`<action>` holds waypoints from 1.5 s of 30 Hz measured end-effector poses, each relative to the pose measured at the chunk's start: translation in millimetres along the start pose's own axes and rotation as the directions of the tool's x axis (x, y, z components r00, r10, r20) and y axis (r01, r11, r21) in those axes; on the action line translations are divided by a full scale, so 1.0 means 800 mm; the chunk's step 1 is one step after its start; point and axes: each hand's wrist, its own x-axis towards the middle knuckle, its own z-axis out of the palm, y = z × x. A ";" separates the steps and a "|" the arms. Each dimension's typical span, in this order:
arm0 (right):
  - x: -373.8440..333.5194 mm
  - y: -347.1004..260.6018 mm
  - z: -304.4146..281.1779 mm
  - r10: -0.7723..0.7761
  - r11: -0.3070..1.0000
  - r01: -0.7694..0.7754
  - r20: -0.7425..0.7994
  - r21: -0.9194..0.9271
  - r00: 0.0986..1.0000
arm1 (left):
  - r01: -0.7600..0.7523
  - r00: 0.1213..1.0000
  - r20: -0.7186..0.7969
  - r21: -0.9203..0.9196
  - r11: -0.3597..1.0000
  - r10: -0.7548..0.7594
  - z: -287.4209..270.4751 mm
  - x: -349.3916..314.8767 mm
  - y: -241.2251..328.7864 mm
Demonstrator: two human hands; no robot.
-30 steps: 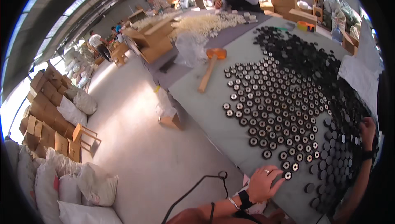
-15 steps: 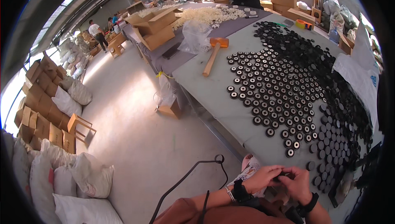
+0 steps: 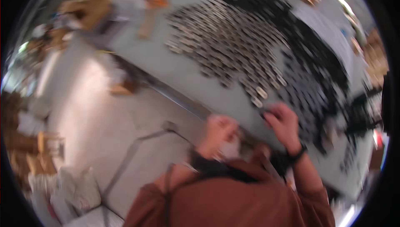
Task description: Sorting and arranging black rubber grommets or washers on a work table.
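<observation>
The whole picture is motion-blurred. My left hand (image 3: 220, 130) is at the near edge of the grey table (image 3: 196, 81) with its fingers curled; the blur hides whether it holds anything. My right hand (image 3: 285, 122) reaches onto the table a little to the right. Its fingertips are at a small dark round part (image 3: 266, 112) on the near rim of a wide spread of black round parts (image 3: 258, 47), some with pale metal centres. Both wrists wear dark bands, and my sleeves are rust-brown.
A wooden mallet (image 3: 148, 18) lies on the table's far left. Cardboard boxes (image 3: 85, 4) stand beyond it. Left of the table is pale floor (image 3: 83, 102) with a dark cable (image 3: 137, 152), and sacks and wooden pieces (image 3: 37, 143) along the left rim.
My hands, held together below the table edge half a second ago, have parted. The right one has moved up onto the table. The view has swung and blurred.
</observation>
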 end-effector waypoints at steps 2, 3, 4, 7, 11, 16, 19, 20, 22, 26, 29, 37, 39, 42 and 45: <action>0.008 -0.004 -0.002 0.069 0.992 -0.071 0.019 0.108 0.997 | 0.009 0.981 -0.192 -0.084 0.996 -0.025 0.000 -0.007 -0.004; 0.012 0.003 -0.003 0.133 0.978 -0.131 0.000 0.163 0.991 | 0.003 0.983 -0.182 -0.061 0.998 -0.014 -0.002 -0.006 -0.009; 0.017 0.008 -0.003 0.178 0.958 -0.169 -0.020 0.231 0.984 | -0.018 0.984 -0.179 -0.030 0.999 0.013 -0.004 0.002 -0.013; 0.023 0.010 -0.005 0.216 0.950 -0.194 -0.063 0.246 0.974 | -0.258 0.941 -0.169 0.197 0.946 0.292 0.002 0.018 -0.029; 0.026 0.014 0.008 -0.150 0.956 0.122 -0.086 -0.265 0.985 | -0.304 0.926 -0.168 0.199 0.932 0.338 0.013 0.019 -0.026; 0.032 0.025 0.032 -0.656 0.657 0.559 -0.018 -0.506 0.754 | -0.292 0.925 -0.177 0.237 0.927 0.337 0.011 0.015 -0.037; 0.032 0.024 0.032 -0.638 0.506 0.568 0.162 -0.649 0.753 | -0.289 0.931 -0.161 0.218 0.932 0.326 0.007 0.016 -0.043; 0.032 0.023 0.033 -0.635 0.507 0.568 0.165 -0.649 0.755 | -0.286 0.933 -0.162 0.215 0.934 0.323 0.007 0.017 -0.043; 0.033 0.020 0.034 -0.674 0.428 0.615 0.220 -0.663 0.706 | -0.289 0.933 -0.157 0.203 0.935 0.323 0.008 0.018 -0.042; 0.036 0.025 0.035 -0.670 0.412 0.615 0.234 -0.672 0.704 | -0.262 0.946 -0.158 0.152 0.953 0.285 0.013 0.021 -0.033; 0.037 0.024 0.036 -0.680 0.385 0.644 0.270 -0.661 0.682 | -0.199 0.958 -0.180 0.140 0.970 0.222 0.015 0.017 -0.026; 0.044 -0.005 0.040 -0.520 0.273 0.653 0.463 -0.706 0.718 | -0.118 0.985 -0.120 0.024 0.993 0.120 0.017 0.014 -0.013; 0.038 0.002 0.036 -0.542 0.278 0.636 0.429 -0.720 0.723 | -0.102 0.993 -0.076 -0.195 0.975 0.089 0.024 0.018 0.002; 0.032 0.015 0.013 -0.533 0.250 0.588 0.397 -0.769 0.747 | -0.031 0.996 0.056 -0.492 0.870 0.067 0.016 0.025 0.006; 0.032 0.025 -0.027 -0.464 0.315 0.378 0.206 -0.871 0.861 | 0.014 0.979 0.170 -0.595 0.804 0.109 0.010 0.030 0.010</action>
